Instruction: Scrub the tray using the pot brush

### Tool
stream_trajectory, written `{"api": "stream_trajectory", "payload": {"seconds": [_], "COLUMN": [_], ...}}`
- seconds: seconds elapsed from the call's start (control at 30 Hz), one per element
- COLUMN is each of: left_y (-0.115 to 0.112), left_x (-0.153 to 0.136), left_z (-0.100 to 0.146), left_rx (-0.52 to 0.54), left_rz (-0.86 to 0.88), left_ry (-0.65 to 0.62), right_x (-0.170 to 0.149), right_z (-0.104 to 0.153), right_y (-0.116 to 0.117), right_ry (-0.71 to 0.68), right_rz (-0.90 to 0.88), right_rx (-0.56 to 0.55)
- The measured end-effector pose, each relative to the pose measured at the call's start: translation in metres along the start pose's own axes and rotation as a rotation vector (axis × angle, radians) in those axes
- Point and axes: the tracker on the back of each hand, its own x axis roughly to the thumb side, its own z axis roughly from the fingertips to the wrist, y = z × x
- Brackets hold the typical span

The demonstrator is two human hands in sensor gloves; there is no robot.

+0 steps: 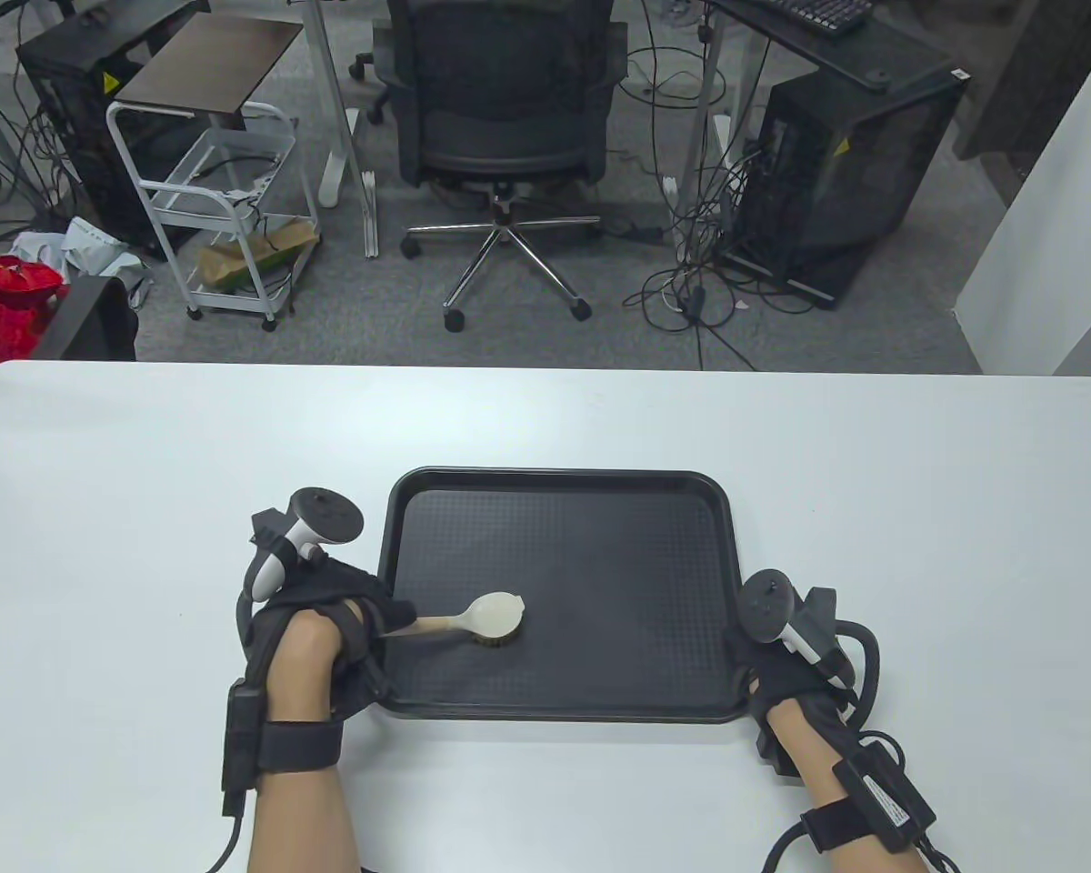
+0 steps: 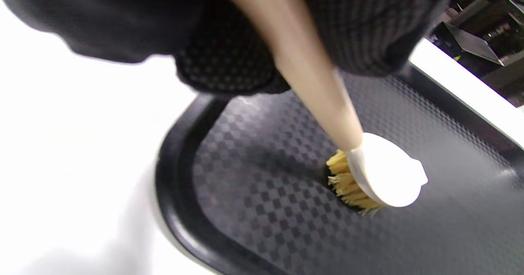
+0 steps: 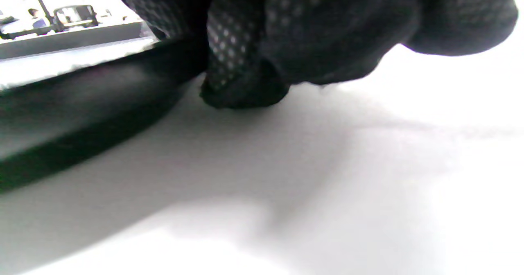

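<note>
A black textured tray (image 1: pixel 600 496) lies on the white table. My left hand (image 1: pixel 345 627) grips the wooden handle of the pot brush (image 1: pixel 495 618). The brush's round pale head sits on the tray's left part with its yellow bristles (image 2: pixel 348 185) down on the tray floor (image 2: pixel 266 193). My right hand (image 1: pixel 768 668) is at the tray's front right corner. In the right wrist view its gloved fingers (image 3: pixel 245 82) touch the tray's rim (image 3: pixel 82 103) and the table; whether they clamp the rim is hidden.
The white table (image 1: pixel 145 509) stretches wide on both sides of the tray. Beyond its far edge stand an office chair (image 1: pixel 505 118), a white cart (image 1: pixel 227 200) and computer towers (image 1: pixel 845 182) on the floor.
</note>
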Motion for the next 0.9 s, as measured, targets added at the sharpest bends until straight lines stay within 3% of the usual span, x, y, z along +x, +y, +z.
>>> {"api": "stream_trajectory", "payload": {"seconds": [0.3,0.73,0.9], "left_y": [0.016,0.028,0.035], "left_x": [-0.048,-0.096,-0.100], "left_z": [0.002,0.004,0.008], "left_rx": [0.020,0.062,0.080], "left_rz": [0.125,0.265,0.320], "left_ry": [0.041,0.075,-0.002], "right_x": [0.000,0.000,0.000], "right_z": [0.000,0.000,0.000], "right_y": [0.000,0.000,0.000], "right_ry": [0.000,0.001,0.000], "right_rz": [0.001,0.001,0.000], "right_rx": [0.000,0.000,0.001]}}
